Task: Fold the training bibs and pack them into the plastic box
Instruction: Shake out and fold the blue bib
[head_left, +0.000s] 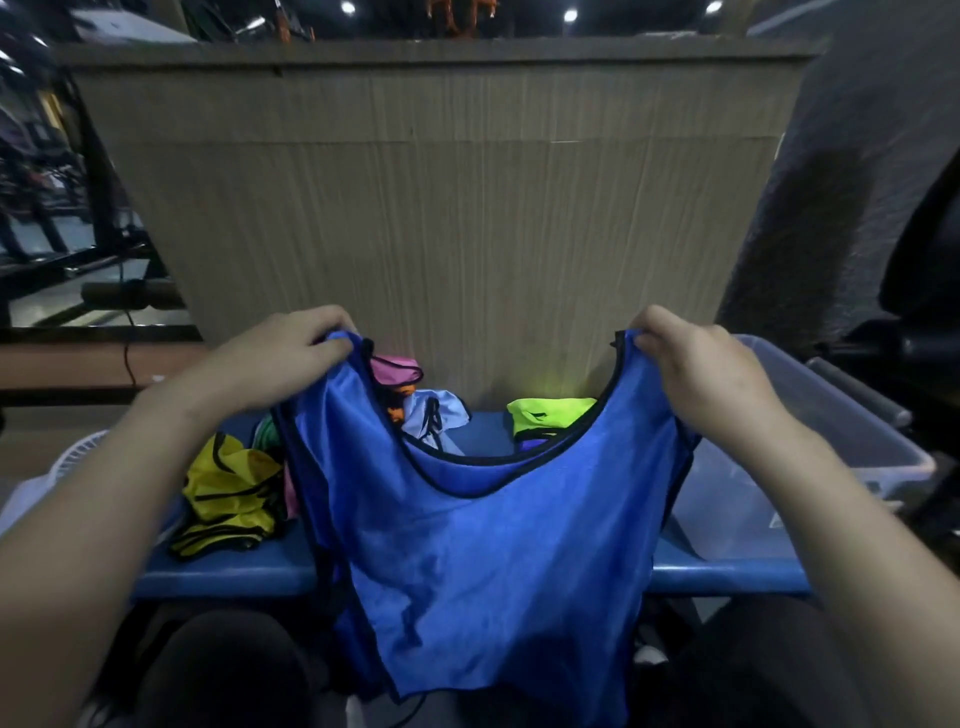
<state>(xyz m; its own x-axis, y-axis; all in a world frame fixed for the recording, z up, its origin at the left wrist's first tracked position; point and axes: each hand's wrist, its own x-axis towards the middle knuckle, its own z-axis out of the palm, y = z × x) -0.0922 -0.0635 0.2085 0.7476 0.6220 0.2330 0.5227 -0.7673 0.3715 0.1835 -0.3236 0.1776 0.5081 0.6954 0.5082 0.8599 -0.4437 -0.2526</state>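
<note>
A blue training bib (483, 561) with black trim hangs spread out in front of me, its hem falling below the bench edge. My left hand (280, 358) pinches its left shoulder strap and my right hand (701, 369) pinches the right one. Behind it on the blue bench (228, 569) lie loose bibs: a yellow one (228, 493) at the left, a pink one (397, 369), a light blue one (434, 415), and a neon green one (545, 415) folded. A clear plastic box (810, 447) stands on the bench at the right, partly hidden by my right arm.
A tall brown cardboard panel (441, 208) rises directly behind the bench. A white fan (78, 457) sits at the left end. Dark gym equipment fills the left background and a dark padded shape (857, 182) stands at the right. My knees are below the bench.
</note>
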